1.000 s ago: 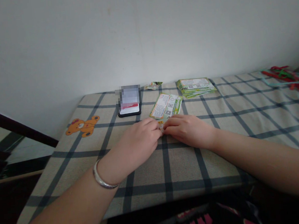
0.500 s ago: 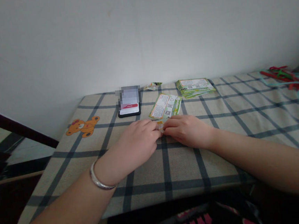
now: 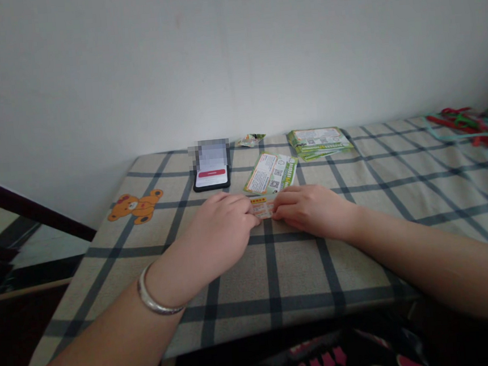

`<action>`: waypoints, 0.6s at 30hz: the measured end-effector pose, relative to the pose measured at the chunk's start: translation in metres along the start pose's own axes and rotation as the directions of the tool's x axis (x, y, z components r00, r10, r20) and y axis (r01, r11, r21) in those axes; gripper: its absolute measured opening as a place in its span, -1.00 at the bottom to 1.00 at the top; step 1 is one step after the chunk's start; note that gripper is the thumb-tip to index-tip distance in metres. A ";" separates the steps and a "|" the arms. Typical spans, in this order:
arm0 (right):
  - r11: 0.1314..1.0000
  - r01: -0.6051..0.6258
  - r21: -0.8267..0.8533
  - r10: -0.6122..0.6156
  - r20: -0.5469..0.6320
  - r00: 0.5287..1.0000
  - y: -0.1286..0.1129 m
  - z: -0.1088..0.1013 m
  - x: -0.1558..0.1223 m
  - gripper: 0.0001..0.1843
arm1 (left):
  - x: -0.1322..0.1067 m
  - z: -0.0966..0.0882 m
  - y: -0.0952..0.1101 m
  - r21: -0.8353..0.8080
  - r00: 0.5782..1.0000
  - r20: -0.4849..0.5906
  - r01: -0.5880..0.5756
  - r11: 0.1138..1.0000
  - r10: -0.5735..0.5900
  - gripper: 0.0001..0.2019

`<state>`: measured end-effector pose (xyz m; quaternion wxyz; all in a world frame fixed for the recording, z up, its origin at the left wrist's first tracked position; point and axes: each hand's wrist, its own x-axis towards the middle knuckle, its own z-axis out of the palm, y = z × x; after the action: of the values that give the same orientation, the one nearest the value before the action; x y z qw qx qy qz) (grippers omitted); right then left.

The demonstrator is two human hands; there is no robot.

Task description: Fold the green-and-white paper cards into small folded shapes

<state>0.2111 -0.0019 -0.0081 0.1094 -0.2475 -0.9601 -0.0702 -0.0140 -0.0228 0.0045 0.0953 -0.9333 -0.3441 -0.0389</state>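
Observation:
Between my hands lies a small printed paper card point(image 3: 264, 207) with orange and white print, low against the tablecloth. My left hand point(image 3: 218, 228), with a silver bangle at its wrist, pinches the card's left end. The fingers of my right hand point(image 3: 310, 208) are closed on its right end. Just beyond my fingers a green and white printed card point(image 3: 271, 174) lies flat at a slant. Farther back to the right is a stack of similar cards point(image 3: 319, 140). The fingers partly cover the held card, so its full shape is hidden.
A phone point(image 3: 210, 166) with a lit screen lies behind my left hand. A small folded paper piece point(image 3: 251, 140) is by the wall. A bear figure point(image 3: 135, 208) shows at the left of the checked tablecloth point(image 3: 243, 320). Red, green and pale blue ribbons point(image 3: 474, 128) lie at far right.
My hands have drawn slightly apart, left hand to the left and right hand to the right. More of the orange and white card shows between them.

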 end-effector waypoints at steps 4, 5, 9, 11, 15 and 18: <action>0.998 0.005 -0.057 -0.002 0.049 0.999 0.004 -0.004 -0.003 -0.83 | 0.000 0.001 -0.001 -0.031 1.000 -0.024 0.018 0.999 -0.019 -0.73; 0.998 0.012 -0.063 -0.008 0.052 0.999 0.005 -0.005 -0.004 -0.83 | 0.000 0.001 -0.001 -0.037 1.000 -0.022 0.019 0.999 -0.020 -0.73; 0.999 0.007 -0.034 -0.005 0.043 0.999 0.008 -0.007 -0.007 -0.85 | 0.001 -0.003 0.001 -0.039 0.999 -0.002 0.038 0.998 -0.038 -0.74; 1.000 -0.012 -0.027 0.014 0.042 0.999 0.010 -0.007 -0.009 -0.83 | 0.001 -0.004 0.001 -0.028 0.999 0.014 0.048 0.998 -0.048 -0.74; 1.000 -0.013 -0.019 0.014 0.056 0.998 0.011 -0.007 -0.011 -0.79 | 0.002 -0.006 0.000 0.003 0.995 0.085 0.048 0.999 -0.048 -0.74; 1.000 -0.026 0.016 0.025 0.061 0.998 0.012 -0.009 -0.012 -0.78 | 0.002 -0.007 -0.001 -0.003 0.994 0.099 0.037 0.999 -0.036 -0.75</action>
<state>0.2289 0.0010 -0.0017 0.0831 -0.2610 -0.9603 -0.0529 -0.0133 -0.0222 0.0119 0.0749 -0.9279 -0.3652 0.0048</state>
